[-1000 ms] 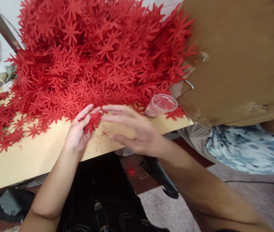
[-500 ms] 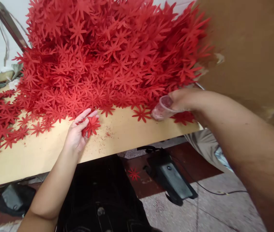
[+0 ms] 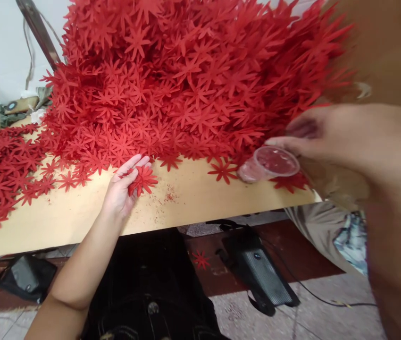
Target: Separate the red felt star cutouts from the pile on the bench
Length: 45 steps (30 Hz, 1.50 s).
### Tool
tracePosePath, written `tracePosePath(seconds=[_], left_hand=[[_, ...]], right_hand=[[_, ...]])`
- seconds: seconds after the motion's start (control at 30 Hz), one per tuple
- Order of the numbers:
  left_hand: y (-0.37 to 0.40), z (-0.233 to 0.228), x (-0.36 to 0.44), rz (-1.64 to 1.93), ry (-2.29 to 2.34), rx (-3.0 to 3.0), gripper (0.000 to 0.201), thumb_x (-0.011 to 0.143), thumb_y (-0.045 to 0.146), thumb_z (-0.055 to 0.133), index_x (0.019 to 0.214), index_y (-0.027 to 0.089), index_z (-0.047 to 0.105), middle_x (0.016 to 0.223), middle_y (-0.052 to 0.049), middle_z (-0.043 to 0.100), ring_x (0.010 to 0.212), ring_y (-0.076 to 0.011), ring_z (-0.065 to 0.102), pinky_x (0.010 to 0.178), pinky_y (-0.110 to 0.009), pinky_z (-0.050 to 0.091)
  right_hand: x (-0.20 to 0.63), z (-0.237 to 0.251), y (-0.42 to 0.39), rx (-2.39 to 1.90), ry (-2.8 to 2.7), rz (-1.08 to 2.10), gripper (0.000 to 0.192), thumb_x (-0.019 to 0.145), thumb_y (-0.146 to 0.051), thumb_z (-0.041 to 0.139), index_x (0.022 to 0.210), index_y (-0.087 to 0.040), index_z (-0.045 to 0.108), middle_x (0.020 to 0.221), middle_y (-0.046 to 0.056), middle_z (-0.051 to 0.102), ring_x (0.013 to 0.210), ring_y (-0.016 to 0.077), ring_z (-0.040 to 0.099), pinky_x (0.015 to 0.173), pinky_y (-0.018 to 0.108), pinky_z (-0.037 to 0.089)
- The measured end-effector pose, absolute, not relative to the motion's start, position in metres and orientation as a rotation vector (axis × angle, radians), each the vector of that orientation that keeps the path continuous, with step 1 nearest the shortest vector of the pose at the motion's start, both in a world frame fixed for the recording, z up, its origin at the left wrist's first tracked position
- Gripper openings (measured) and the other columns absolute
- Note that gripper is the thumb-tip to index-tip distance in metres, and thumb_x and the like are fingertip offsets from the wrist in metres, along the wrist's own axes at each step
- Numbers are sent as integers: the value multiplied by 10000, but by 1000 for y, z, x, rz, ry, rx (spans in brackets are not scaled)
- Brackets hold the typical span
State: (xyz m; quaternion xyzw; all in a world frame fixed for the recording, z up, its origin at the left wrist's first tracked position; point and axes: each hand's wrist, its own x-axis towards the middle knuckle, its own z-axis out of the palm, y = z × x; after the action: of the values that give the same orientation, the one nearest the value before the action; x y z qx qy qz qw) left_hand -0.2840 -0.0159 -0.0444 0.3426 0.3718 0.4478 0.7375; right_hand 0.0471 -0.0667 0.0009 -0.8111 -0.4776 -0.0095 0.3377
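I saw the red flower heap (image 3: 186, 80) banked across the table (image 3: 80, 222). My right hand (image 3: 331, 137) pinched the plastic cup (image 3: 269, 164) at its rim; my left hand (image 3: 124, 189) curled around one flower (image 3: 143, 179). I judged the flower mid-assembly, with careful cup handling needed next.

Small bunch of red star-shaped cutouts (image 3: 143, 180), just left of centre frame: thin many-pointed petals, stacked and fanned, pinched in the left hand (image 3: 122, 191) over the bare tan tabletop, petals pointing right and upward. Clear plastic cup (image 3: 269, 164), right of centre: small, round, tipped on its side with the open mouth facing up and right, pinkish-red residue inside, resting at the foot of the red heap near the table edge, rim touched by the fingertips of the right hand (image 3: 331, 134) from the right of the frame.
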Motion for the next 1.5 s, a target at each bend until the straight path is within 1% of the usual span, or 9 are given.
tracePosePath(seconds=[0.23,0.4,0.53,0.67,0.9,1.03,1.2,1.37,1.5], left_hand=[[-22,-43,-270,1053,737,868,297,817,156,539,1080,224,661,1354,-35,599,1317,-177,499,1116,-327,388],[-25,-46,-269,1076,800,873,321,865,347,489,1100,199,649,1341,-73,597,1323,-220,487,1097,-364,397],[-19,-51,-271,972,690,753,673,862,671,268,1098,161,637,1184,-158,667,1308,-297,493,1027,-480,444],[-15,-55,-272,875,570,544,697,872,665,226,980,128,656,1040,-176,714,1239,-300,556,987,-446,479],[-12,-57,-261,898,563,460,665,904,627,235,735,146,660,678,-112,685,816,-217,694,688,-308,548],[-10,-54,-258,995,780,336,607,933,577,261,570,184,549,330,42,292,291,-84,315,340,-227,284],[-16,-37,-261,1037,700,323,484,967,435,318,671,166,589,496,21,493,438,-75,429,509,-215,408],[-17,-35,-267,1094,765,598,78,837,210,597,858,162,656,721,27,634,671,-74,573,751,-220,460],[-5,-44,-270,1152,813,831,212,674,171,759,869,183,679,781,39,655,692,-55,581,746,-196,459]], right_hand=[[-131,-31,-57,-1315,-1408,1095,284,682,-376,729,857,-190,604,769,22,669,637,133,615,599,315,500],[-176,-57,-40,-1054,-1128,1216,217,722,-322,682,711,-186,513,675,-13,587,638,108,570,652,279,489],[-180,-57,-38,-890,-958,1476,266,662,-387,748,740,-178,603,610,-32,590,562,85,542,619,248,469],[-182,-57,-40,-830,-828,1656,363,561,-460,811,720,-197,620,570,-54,584,503,69,513,548,227,452],[-189,-58,-34,-948,-1009,1409,372,645,-522,741,652,-214,533,447,-64,508,357,75,444,346,227,343],[-191,-62,-26,-1049,-1041,1168,326,717,-470,688,660,-243,461,435,-71,505,306,85,414,306,242,321],[-181,-65,-14,-1055,-926,1090,313,672,-384,725,775,-247,463,531,-84,524,416,94,498,430,260,453],[-172,-69,-5,-1037,-990,1027,410,652,-552,712,666,-199,503,528,-57,518,487,71,483,494,236,420],[-171,-71,-2,-1104,-931,1011,536,580,-684,684,613,-172,532,536,-41,500,493,58,423,471,229,360]])
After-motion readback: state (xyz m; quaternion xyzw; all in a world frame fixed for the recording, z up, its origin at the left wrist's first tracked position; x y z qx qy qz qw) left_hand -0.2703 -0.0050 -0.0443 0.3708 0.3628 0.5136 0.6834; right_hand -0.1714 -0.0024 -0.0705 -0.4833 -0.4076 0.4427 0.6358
